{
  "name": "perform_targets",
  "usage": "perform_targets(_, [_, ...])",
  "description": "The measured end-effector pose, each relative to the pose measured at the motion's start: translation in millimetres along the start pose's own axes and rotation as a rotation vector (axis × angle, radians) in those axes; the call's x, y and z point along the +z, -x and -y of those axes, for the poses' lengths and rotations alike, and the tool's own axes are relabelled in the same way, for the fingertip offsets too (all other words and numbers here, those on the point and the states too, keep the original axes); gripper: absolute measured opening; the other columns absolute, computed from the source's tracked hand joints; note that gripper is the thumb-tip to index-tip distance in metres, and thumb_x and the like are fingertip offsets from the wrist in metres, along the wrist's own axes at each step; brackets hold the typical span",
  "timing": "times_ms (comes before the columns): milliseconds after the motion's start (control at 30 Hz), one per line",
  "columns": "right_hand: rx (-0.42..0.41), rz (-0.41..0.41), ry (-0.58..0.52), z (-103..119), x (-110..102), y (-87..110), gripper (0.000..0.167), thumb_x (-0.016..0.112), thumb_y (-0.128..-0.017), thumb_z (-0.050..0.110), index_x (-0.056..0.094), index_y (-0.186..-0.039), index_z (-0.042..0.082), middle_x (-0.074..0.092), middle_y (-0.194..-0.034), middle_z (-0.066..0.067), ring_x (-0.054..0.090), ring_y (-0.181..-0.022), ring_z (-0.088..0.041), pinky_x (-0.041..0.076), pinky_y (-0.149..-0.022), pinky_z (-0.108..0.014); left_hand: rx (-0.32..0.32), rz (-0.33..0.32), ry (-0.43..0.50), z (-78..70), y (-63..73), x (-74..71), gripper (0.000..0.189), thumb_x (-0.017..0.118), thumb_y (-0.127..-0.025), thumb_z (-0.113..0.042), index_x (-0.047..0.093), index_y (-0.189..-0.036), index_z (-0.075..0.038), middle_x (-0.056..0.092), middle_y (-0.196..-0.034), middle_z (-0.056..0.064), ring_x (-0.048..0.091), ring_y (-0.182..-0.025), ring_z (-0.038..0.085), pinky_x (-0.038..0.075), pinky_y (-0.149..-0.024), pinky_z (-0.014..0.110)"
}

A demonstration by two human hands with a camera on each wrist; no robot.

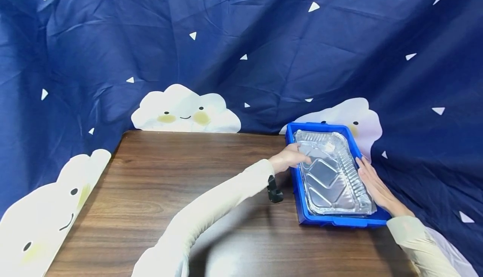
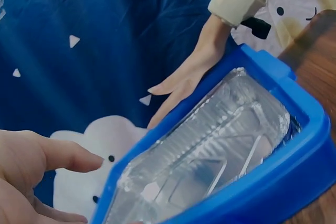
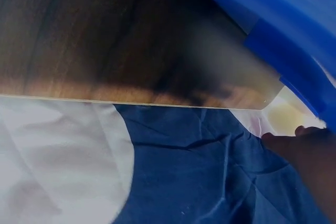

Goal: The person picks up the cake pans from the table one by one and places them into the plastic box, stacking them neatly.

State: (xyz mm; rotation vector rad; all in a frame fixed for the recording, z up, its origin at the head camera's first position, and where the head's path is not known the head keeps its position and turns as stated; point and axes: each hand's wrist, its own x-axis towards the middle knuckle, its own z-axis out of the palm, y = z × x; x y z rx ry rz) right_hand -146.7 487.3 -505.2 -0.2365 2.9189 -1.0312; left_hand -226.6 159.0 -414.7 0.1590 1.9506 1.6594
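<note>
A blue plastic bin [image 1: 302, 201] sits at the right of the table, with a shiny foil tray [image 1: 326, 174] lying inside it. My left hand [image 1: 289, 158] reaches over the bin's left side, its fingers extended above the tray's left edge. The left wrist view shows that hand's thumb [image 2: 73, 155] straight, beside the bin. Along the bin's right rim lies my right hand [image 1: 375, 186], fingers straight against the outer wall. In the right wrist view only part of the right hand [image 3: 310, 161] shows, dark, below the bin's edge.
The brown wooden table [image 1: 158, 184] reaches left and forward of the bin. Its right edge runs close under the bin. A dark blue curtain [image 1: 226, 25] with white clouds and triangles hangs behind and at the sides. A small black device [image 1: 274, 191] is on the left wrist.
</note>
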Motion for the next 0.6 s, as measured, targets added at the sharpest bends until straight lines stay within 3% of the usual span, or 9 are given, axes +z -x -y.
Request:
perform_targets(200, [0.052,0.028,0.135,7.1,-0.7,-7.9,0.066,0.025,-0.117,0.037,0.006,-0.168,0.000,-0.005,-0.172,-0.031,-0.006,-0.156,-0.055,-0.002,-0.115,-0.084,0.073,-0.006,-0.056,13.4,5.9,-33.9,0.068,0.069,-0.094,-0.009,0.042,-0.156,0.004,0.050,-0.154,0.024,0.056,-0.133,0.031,0.053,-0.108,0.048])
perform_targets(367, [0.002,-0.010,0.175,23.7,4.0,-16.6,0.064,0.028,-0.117,0.035,0.011,-0.168,0.002,-0.001,-0.172,-0.030,-0.003,-0.157,-0.054,0.002,-0.116,-0.083,0.166,-0.060,-0.137,29.9,16.2,-68.0,0.064,0.067,-0.092,-0.012,0.047,-0.151,0.006,0.054,-0.150,0.027,0.052,-0.139,0.035,0.050,-0.111,0.038])
perform_targets(600, [-0.105,-0.055,0.182,62.9,22.2,-22.7,0.062,0.034,-0.116,0.031,0.018,-0.168,0.001,0.009,-0.172,-0.031,0.002,-0.158,-0.052,0.003,-0.119,-0.080,0.235,-0.189,-0.439,58.5,33.8,-120.4,0.061,0.067,-0.094,-0.017,0.051,-0.150,0.002,0.056,-0.150,0.022,0.052,-0.141,0.036,0.043,-0.119,0.042])
